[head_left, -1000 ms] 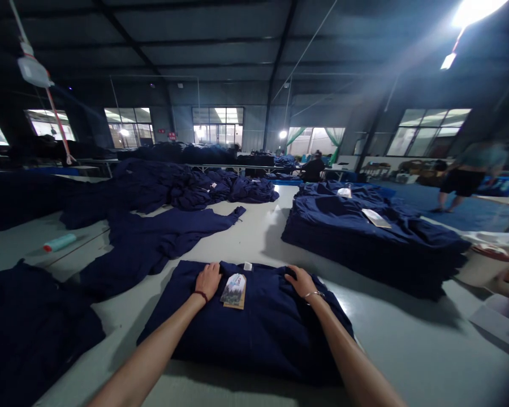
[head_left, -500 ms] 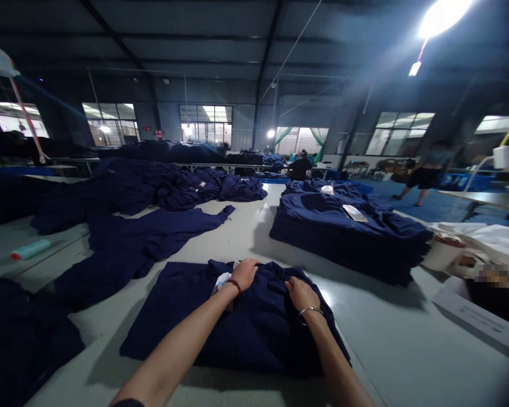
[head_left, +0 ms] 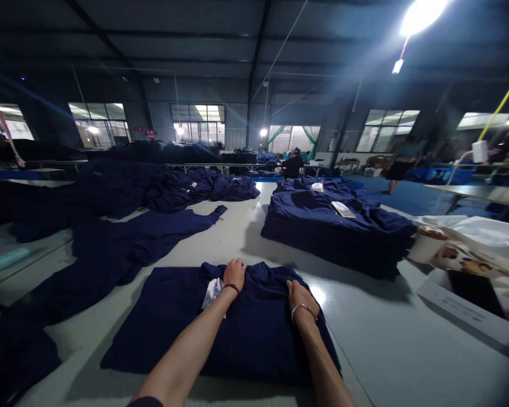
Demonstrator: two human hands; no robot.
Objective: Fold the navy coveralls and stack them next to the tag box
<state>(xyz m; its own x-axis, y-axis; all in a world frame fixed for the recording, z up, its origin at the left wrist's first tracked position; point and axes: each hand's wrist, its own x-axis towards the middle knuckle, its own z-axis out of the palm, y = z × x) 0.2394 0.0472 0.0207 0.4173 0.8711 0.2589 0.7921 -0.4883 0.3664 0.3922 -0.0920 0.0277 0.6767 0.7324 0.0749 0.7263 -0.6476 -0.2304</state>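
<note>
A folded navy garment (head_left: 258, 339) lies on the pale grey table (head_left: 280, 243), close to the near edge. My left hand (head_left: 234, 275) is at its far edge near the collar, with the fingers curled into the cloth. My right hand (head_left: 302, 299) presses on the right side of the garment and also grips a fold. A white paper tag (head_left: 212, 294) sticks out beside my left wrist, and my forearm hides part of it.
A tall stack of navy garments (head_left: 335, 237) stands to the right. Loose navy garments (head_left: 123, 243) spread over the table to the left, near a teal roll (head_left: 4, 259). A white cup (head_left: 426, 246) and a white box (head_left: 462, 299) sit at right.
The hanging tag card that lay flat between my hands has been flipped towards my left wrist and is mostly covered. The cloth near the collar is bunched, and the view has swung right.
</note>
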